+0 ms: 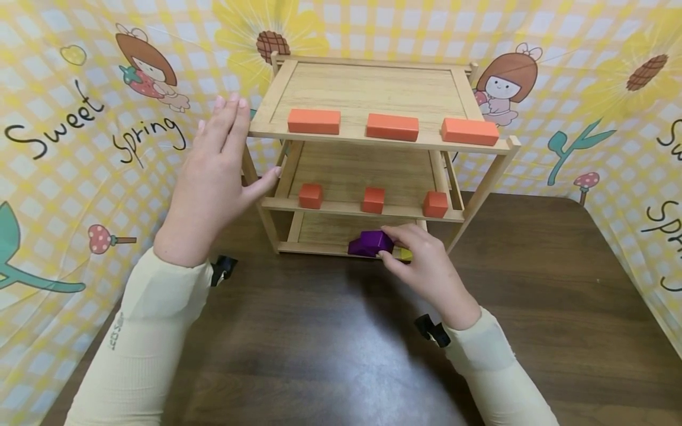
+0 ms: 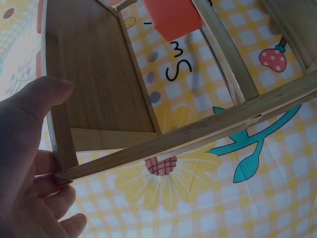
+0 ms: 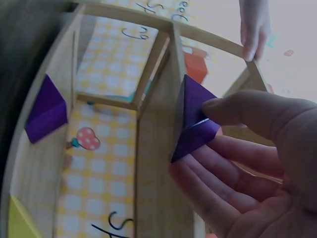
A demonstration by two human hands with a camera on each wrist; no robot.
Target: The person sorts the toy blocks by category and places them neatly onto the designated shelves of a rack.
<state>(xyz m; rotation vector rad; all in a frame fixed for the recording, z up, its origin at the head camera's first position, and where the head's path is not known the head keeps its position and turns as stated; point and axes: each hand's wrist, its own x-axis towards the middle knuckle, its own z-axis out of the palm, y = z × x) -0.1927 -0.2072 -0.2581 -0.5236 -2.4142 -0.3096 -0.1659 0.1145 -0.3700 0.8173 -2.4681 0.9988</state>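
Observation:
My right hand [image 1: 428, 260] pinches a purple triangular block [image 3: 190, 116] between thumb and fingers, in front of the lowest board of a three-tier wooden shelf [image 1: 373, 83]. A second purple triangular block [image 3: 47, 114] lies on that lowest board, partly behind the held one in the head view. Close to the right hand on the same board is a yellow block [image 3: 22, 220], mostly hidden in the head view. At the shelf's upper left corner, my left hand [image 1: 213, 160] grips the frame, its thumb apart from the fingers in the left wrist view.
Along the top board's front edge lie three long orange blocks [image 1: 392, 127]. Three orange-red cubes [image 1: 373, 200] line the middle board's front. The shelf stands on a dark wooden table [image 1: 319, 331]. Yellow checked cloth [image 1: 351, 29] surrounds it at the back and sides.

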